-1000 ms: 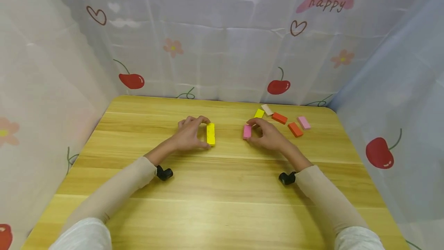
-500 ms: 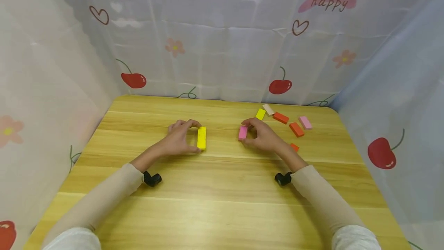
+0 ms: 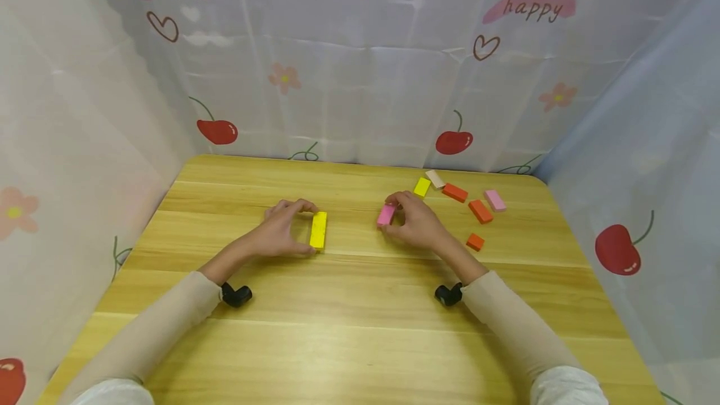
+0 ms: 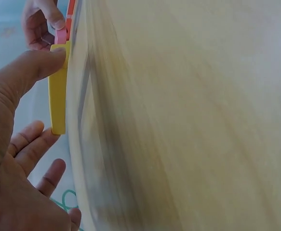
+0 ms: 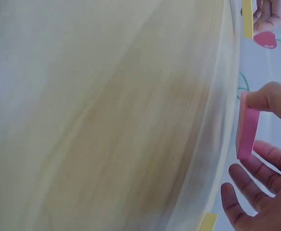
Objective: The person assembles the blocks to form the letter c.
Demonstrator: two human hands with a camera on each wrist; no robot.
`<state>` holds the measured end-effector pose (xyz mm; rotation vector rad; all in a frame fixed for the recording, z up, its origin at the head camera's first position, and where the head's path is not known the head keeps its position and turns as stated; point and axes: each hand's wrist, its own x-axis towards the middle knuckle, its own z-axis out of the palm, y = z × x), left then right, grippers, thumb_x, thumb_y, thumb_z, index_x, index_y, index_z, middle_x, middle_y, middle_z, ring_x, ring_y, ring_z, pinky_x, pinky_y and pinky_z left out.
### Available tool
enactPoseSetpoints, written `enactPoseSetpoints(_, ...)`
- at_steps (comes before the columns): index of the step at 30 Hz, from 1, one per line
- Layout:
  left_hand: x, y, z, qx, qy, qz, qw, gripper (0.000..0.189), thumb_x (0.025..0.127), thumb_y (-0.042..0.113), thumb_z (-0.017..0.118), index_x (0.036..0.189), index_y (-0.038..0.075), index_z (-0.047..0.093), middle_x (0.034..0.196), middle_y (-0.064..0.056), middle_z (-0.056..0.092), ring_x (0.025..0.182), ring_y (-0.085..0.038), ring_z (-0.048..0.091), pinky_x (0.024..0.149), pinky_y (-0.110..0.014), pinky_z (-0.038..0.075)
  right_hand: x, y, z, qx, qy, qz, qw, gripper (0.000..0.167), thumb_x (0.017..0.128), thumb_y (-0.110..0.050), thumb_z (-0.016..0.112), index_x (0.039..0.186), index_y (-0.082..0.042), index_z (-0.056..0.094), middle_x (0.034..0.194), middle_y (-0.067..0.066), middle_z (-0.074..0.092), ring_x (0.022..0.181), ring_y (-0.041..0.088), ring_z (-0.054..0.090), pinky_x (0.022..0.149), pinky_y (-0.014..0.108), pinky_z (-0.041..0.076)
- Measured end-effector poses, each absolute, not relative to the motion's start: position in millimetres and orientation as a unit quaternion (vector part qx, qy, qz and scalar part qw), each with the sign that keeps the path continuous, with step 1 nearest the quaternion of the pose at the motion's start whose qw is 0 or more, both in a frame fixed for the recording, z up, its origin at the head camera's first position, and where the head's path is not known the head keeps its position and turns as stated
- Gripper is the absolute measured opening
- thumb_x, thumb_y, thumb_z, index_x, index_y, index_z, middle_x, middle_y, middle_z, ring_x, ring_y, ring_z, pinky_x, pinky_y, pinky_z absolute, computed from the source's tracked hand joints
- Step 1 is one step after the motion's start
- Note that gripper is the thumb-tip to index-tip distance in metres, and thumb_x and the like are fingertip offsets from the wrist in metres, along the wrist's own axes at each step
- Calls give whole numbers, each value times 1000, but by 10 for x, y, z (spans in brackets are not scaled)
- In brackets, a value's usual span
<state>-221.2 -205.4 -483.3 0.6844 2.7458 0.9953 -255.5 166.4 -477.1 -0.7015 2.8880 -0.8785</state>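
My left hand (image 3: 275,234) pinches a long yellow block (image 3: 318,230) by its two ends, thumb at the near end and fingertips at the far one. In the left wrist view, the other fingers spread away from the yellow block (image 4: 58,98). To the right, a pink block (image 3: 385,215) is held end to end between the thumb and fingertips of my right hand (image 3: 419,222). The right wrist view has this pink block (image 5: 248,129) slightly tilted, with the remaining fingers loosely bent beside it. A gap separates the two held blocks. Whether either touches the table cannot be told.
Behind my right hand lie a yellow block (image 3: 422,187), a beige block (image 3: 435,179) and an orange block (image 3: 454,192). Further right are another orange block (image 3: 480,211) and a pink one (image 3: 495,200). A small orange block (image 3: 475,242) lies near the right wrist. Printed curtains surround the wooden table (image 3: 337,342).
Both hands have shifted left with their blocks, the left one also toward me. The pink block has turned a little. The small orange block has come out from behind the right wrist.
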Motion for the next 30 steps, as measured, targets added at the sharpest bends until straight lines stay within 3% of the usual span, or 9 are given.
enactPoseSetpoints(15,-2216,-2150,-4935,242,916,313,67,78,77,43,96,144,25,61,155,0,61,147,-34,41,118,-68,18,-2558,1492,-4779,-226,935,-272,21,64,88,-39,87,139,-8,64,129,8,66,117,26,61,107,45,55)
enactPoseSetpoints(21,-2190,-2160,-4925,261,915,299,63,74,81,44,94,146,28,63,164,-3,53,152,-37,38,115,-70,19,-2544,1445,-4753,-227,936,-268,17,64,89,-41,87,138,-8,64,129,9,66,119,28,62,107,47,55)
enactPoseSetpoints(24,-2165,-2156,-4885,265,915,298,65,70,84,47,91,146,28,64,167,-4,48,154,-39,36,115,-71,19,-2541,1413,-4747,-222,937,-271,15,63,89,-41,87,137,-8,64,129,10,66,119,28,62,107,47,55)
enactPoseSetpoints(30,-2115,-2152,-4846,269,916,293,49,48,96,39,82,141,26,71,164,-3,54,150,-35,41,114,-69,21,-2536,1338,-4748,-214,937,-276,14,62,89,-43,87,136,-8,65,127,9,67,117,29,63,105,46,55)
